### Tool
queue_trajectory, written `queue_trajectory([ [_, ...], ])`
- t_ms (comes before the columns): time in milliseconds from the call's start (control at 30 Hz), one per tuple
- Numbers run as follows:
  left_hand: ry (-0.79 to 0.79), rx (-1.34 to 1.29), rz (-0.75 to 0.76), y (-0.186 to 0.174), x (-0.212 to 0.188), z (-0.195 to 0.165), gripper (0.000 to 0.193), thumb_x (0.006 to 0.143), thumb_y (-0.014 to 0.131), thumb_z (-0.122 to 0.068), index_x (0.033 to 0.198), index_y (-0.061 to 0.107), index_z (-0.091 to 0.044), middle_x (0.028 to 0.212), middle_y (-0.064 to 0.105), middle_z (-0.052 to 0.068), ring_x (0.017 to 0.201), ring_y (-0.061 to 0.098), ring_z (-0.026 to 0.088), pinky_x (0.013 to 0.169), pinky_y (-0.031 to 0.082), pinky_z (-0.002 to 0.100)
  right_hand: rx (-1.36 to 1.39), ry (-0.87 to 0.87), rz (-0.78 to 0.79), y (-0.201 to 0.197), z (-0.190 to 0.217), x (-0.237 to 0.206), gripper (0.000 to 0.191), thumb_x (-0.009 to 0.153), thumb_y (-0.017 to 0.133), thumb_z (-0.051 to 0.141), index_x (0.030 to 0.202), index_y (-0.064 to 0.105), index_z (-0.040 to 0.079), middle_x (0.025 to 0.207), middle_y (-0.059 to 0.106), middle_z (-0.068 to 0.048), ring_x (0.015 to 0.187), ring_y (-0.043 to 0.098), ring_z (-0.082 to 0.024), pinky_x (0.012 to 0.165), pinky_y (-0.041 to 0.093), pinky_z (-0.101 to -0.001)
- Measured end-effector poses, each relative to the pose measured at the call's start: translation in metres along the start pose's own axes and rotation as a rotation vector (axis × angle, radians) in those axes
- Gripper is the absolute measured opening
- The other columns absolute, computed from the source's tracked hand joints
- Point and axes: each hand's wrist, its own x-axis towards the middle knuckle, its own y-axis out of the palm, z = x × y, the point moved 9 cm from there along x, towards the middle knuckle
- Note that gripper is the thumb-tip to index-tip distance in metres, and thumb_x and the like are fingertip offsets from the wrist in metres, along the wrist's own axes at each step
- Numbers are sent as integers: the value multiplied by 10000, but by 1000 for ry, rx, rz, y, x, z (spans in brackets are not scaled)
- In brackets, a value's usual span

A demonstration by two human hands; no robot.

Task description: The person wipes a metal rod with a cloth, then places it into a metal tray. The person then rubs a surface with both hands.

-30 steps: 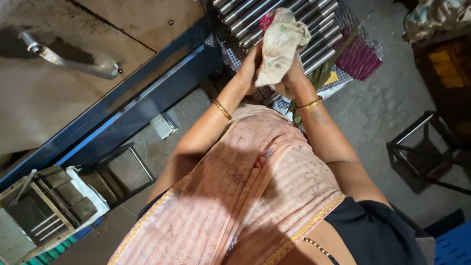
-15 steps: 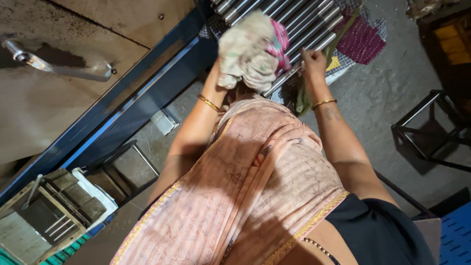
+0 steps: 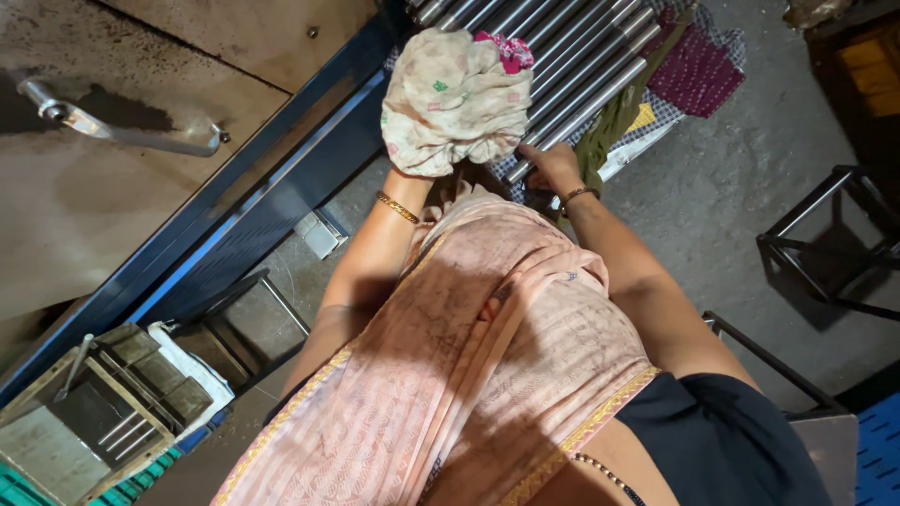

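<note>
While the view looks down over a pink draped garment (image 3: 469,375) filling the lower centre, both hands work at top centre. Left hand (image 3: 412,155) mostly hidden under a bunched cream rag (image 3: 455,98), fingers closed on it, rag held up over the near ends of a row of steel rods (image 3: 572,56). Pink patterned scrap (image 3: 506,49) tucked at the rag's upper right. Right hand (image 3: 553,169) lies on the rod ends just right of the rag, fingers curled at one rod tip; cannot tell whether the grip is closed on it. Gold bangle on each wrist. Rods run diagonally to upper right, resting on checked and maroon cloths (image 3: 698,70) spread on the concrete floor (image 3: 750,169). Blue steel frame (image 3: 281,197) crosses diagonally at left, with a metal worktop (image 3: 112,215) and a lever handle (image 3: 122,126) at upper left. Metal block fixture (image 3: 103,422) lower left. Dark stool frame (image 3: 834,244) at right edge.
</note>
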Motion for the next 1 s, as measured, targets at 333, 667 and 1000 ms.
queue_trajectory([
  [333, -41, 36, 34, 11, -6, 24, 455, 1140, 386, -199, 1546, 417, 5, 1559, 496, 214, 1427, 505, 379, 1225, 414, 596, 266, -129, 4, 6, -8, 2, 272, 844, 720, 235, 840, 690, -35, 678, 678, -148, 519, 660, -244, 470, 535, -344],
  [667, -153, -130, 73, 77, 10, 26, 446, 1111, 409, -208, 1508, 428, -7, 1508, 508, 203, 1377, 514, 376, 1173, 430, 581, 1096, -108, 228, -35, -33, -32, 172, 939, 626, 231, 982, 580, 71, 804, 646, -57, 670, 635, -175, 607, 565, -298],
  [1000, -77, 102, 157, 159, 41, 78, 413, 1090, 441, -180, 1466, 447, -8, 1445, 532, 188, 1316, 539, 351, 1123, 454, 550, 563, -833, -89, -102, 35, -130, 352, 973, 632, 30, 1307, 520, 30, 933, 634, -33, 716, 609, -156, 645, 530, -306],
])
